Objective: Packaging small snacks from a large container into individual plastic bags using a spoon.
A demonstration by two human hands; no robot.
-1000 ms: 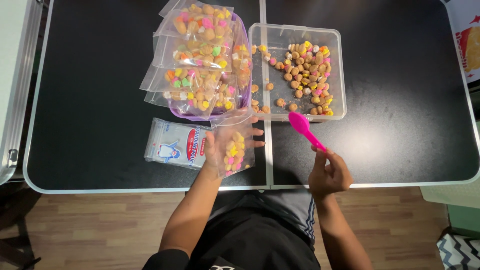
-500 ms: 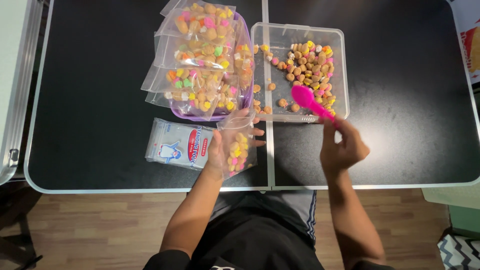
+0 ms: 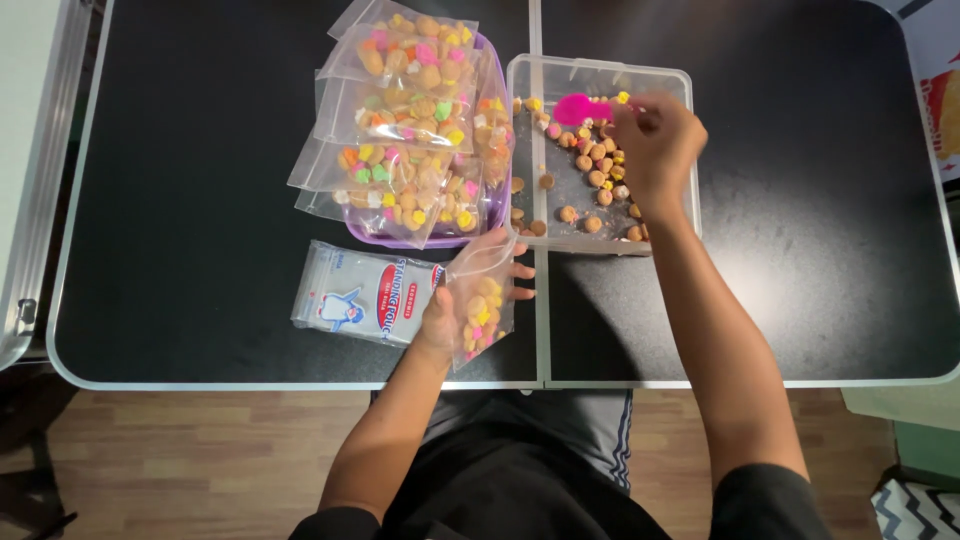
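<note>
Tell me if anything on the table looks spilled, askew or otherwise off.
Nothing is spilled. The filled bags are heaped unevenly and overhang the purple tray. The left hand holds a part-filled bag open; the right hand dips a pink scoop into the clear tub.

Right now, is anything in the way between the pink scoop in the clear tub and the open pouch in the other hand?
Nothing visible. Between the pink scoop and open pouch lies only the tub's low front wall.
</note>
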